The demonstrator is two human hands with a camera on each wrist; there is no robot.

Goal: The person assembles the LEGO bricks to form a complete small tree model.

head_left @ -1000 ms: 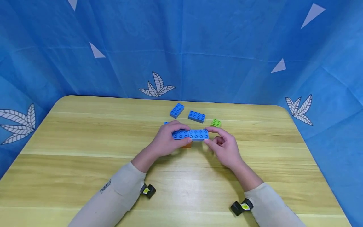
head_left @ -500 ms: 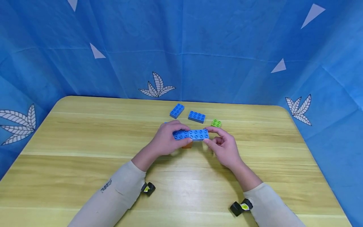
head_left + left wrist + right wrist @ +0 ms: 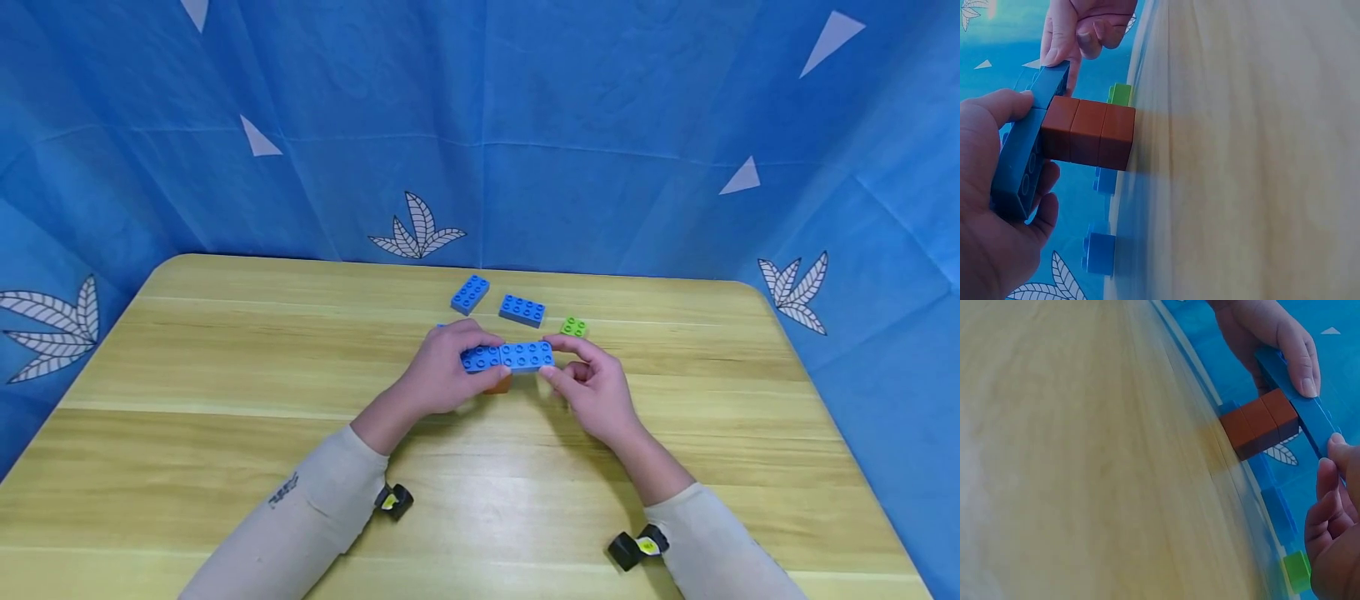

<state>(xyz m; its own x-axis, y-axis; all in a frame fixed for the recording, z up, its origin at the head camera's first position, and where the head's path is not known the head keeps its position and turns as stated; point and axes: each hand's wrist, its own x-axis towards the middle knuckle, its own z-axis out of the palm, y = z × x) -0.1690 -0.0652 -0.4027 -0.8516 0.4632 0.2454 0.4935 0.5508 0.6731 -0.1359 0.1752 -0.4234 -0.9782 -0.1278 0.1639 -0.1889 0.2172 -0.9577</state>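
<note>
Two blue toy building bricks lie end to end across the top of a stack of orange-brown bricks (image 3: 1088, 132), which stands on the table. My left hand (image 3: 444, 368) grips the left blue brick (image 3: 1015, 172), its thumb and a fingertip reaching to the seam between the two. At the far end of the right blue brick (image 3: 527, 357), my right hand (image 3: 598, 390) pinches it between thumb and index finger. The other right fingers are curled beneath. From the head view, my left hand hides much of the left brick and most of the stack.
Behind the hands lie a slanted blue brick (image 3: 470, 294), another blue brick (image 3: 522, 310) and a small lime-green brick (image 3: 573, 327). One more blue brick (image 3: 441, 326) peeks out behind my left hand. A blue curtain (image 3: 600, 108) hangs beyond the wooden table (image 3: 225, 350).
</note>
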